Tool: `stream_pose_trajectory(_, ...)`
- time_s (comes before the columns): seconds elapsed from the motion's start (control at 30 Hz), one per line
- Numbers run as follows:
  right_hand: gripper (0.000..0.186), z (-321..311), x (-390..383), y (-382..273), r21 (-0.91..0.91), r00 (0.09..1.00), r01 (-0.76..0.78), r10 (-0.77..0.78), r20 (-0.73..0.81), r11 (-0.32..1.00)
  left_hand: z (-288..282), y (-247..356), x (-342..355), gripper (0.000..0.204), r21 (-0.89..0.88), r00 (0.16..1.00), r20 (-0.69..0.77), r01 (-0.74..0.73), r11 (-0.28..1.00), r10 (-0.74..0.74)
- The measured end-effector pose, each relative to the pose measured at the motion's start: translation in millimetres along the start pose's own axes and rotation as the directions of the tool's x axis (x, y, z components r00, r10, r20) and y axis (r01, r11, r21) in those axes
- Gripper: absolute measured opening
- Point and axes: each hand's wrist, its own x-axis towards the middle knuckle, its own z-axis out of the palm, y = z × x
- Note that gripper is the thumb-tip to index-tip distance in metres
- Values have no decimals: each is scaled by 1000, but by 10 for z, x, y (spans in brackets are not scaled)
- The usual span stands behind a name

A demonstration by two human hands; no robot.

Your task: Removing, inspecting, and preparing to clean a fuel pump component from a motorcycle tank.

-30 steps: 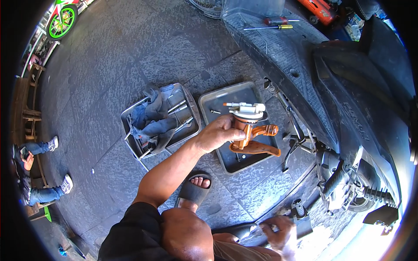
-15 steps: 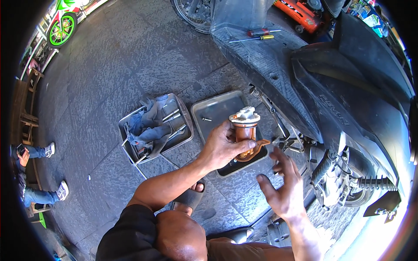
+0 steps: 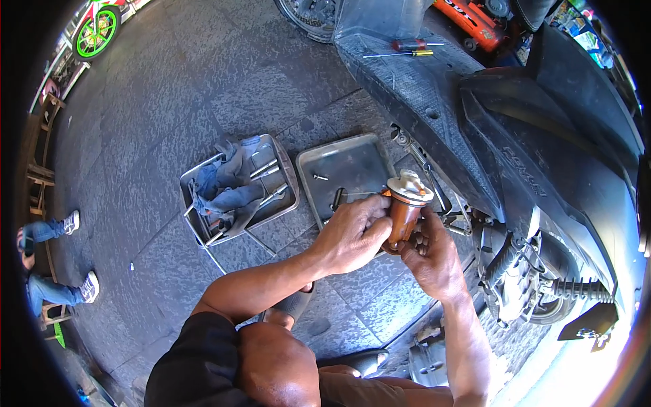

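At the far left, a seated person point(image 3: 46, 230) in jeans was beside a wooden bench point(image 3: 42, 175). A grey tray point(image 3: 290, 178), holding blue cloths point(image 3: 234, 193) and metal tools, lay on the floor to the left of the working area.

The left hand point(image 3: 352, 239) was closed on the amber cylindrical unit point(image 3: 405, 224): its fingers were curled in at the upper left of the body, below the white cap point(image 3: 410, 187), with the thumb along the near left side. The left forearm point(image 3: 264, 281) reached in from the lower left, the wrist nearly straight.

The flat black tray point(image 3: 347, 161), with a loose bolt point(image 3: 321, 178) in it, lay beyond that hand. The unit was held in the air, in front of the tray's near right corner. Its long axis stood roughly upright—cap uppermost, leaning slightly right—between the two hands, both in contact with it.

The right hand point(image 3: 435, 263) was partly closed on the lower right of the unit, thumb at the base and fingers bent along the side; how firmly it gripped could not be told. The right forearm point(image 3: 468, 339) rose from the lower edge, the hand angled leftward.

At the far right stood a dark scooter point(image 3: 515, 136), two screwdrivers point(image 3: 422, 53) on its footboard.
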Motion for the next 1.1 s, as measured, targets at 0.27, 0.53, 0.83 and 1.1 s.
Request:
stream_pose_trajectory(0.27,62,-129,39,164,493,985,-62,-28,173,868,-202,24,-11,48,477,952,208,-299,827,224)
stream_pose_trajectory(0.53,65,-165,41,161,493,968,-141,15,251,858,-240,82,-24,52,495,936,327,-286,821,129)
stream_pose_trajectory(0.83,77,-60,94,331,614,966,-114,-57,251,781,-226,96,-34,51,615,912,351,-394,683,211)
stream_pose_trajectory(1.1,79,0,177,466,812,985,40,-161,67,582,-56,13,-243,34,486,664,-201,-571,662,720)
